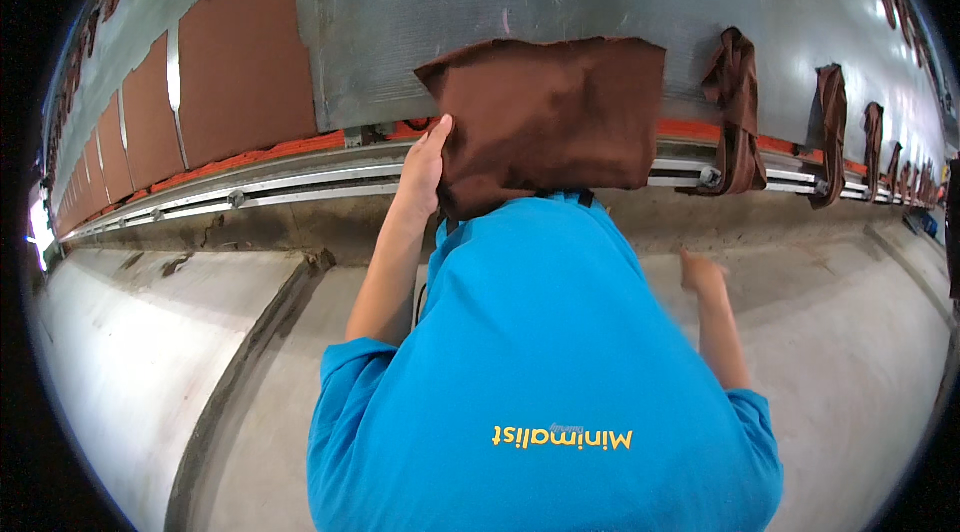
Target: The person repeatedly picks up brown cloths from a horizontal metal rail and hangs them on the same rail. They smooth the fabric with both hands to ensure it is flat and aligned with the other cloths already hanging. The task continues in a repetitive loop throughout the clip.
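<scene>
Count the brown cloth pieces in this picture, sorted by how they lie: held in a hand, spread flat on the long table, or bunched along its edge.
Held in the left hand: 1 cloth
Spread flat: at least 4; farther ones blur
Bunched at the edge: at least 4; farther ones too small
Total: at least 9
</scene>
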A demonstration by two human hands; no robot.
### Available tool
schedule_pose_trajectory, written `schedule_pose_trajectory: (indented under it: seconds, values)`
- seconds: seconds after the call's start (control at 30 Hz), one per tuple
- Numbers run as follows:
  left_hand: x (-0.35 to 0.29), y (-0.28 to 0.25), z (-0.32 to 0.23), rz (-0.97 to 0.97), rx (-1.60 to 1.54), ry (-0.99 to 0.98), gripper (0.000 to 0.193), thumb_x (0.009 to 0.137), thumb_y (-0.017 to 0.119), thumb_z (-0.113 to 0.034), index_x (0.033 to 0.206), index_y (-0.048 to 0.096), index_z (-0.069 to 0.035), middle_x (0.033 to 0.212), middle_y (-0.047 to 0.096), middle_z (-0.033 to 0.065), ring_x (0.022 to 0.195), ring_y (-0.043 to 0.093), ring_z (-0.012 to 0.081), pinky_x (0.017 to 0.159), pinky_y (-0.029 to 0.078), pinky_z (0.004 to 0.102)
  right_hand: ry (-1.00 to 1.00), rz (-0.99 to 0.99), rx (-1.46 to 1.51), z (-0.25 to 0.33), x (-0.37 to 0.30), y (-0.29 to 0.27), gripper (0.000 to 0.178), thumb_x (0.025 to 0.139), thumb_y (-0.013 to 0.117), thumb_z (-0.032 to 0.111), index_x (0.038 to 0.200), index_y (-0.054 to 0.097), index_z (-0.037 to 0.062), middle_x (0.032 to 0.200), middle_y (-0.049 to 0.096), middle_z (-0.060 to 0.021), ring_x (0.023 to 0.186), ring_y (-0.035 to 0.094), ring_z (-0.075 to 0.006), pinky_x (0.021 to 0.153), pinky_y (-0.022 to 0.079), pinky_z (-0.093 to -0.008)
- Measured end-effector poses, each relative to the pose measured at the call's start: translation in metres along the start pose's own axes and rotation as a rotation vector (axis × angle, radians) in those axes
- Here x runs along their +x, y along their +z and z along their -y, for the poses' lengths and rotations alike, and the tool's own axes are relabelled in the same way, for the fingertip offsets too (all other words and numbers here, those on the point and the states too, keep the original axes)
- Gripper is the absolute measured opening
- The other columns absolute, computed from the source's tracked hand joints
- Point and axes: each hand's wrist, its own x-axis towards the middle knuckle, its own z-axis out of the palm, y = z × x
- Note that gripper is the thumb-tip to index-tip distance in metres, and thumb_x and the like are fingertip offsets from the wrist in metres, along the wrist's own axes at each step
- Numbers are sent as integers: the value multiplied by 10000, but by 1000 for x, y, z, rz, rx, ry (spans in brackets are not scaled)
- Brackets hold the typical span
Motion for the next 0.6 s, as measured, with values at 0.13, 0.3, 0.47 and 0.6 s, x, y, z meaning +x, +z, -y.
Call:
schedule_pose_trajectory:
  seconds: [0.13, 0.3, 0.47, 0.6]
  values:
    - [9, -16, 1, 50, 95, 159, 352, 1038, 645, -218, 1318, 635, -4, 1277, 694, 87, 1147, 655, 185, 996, 515, 325, -62, -279, 602, 1, -27, -23, 509, 1003, 651, 212, 1450, 550, -10, 1251, 695, -111, 999, 696, -191, 856, 570, -349]
    - [8, 9, -31, 179, 100, 160, 277, 1045, 627, -193, 1253, 668, -14, 1225, 714, 72, 1096, 666, 160, 972, 520, 311, -325, -685, 251, 111, 82, -35, 463, 1008, 657, 357, 1237, 672, -45, 1040, 725, -175, 988, 695, -252, 840, 523, -381]
    - [-43, -3, -62, 299, 298, 299, 280, 1052, 603, -178, 1279, 661, -25, 1217, 718, 63, 1062, 673, 134, 946, 529, 298, -511, -214, 590, 145, 61, -21, 522, 967, 705, 282, 1346, 617, -64, 1247, 700, -145, 1169, 639, -253, 1012, 474, -357]
    - [-77, -43, -64, 281, 136, 148, 294, 1052, 585, -158, 1297, 645, -8, 1220, 719, 78, 1071, 680, 144, 938, 545, 302, -315, -86, 989, 142, -12, -8, 513, 970, 694, 189, 1380, 557, -86, 1263, 692, -115, 1196, 653, -231, 1052, 501, -377]
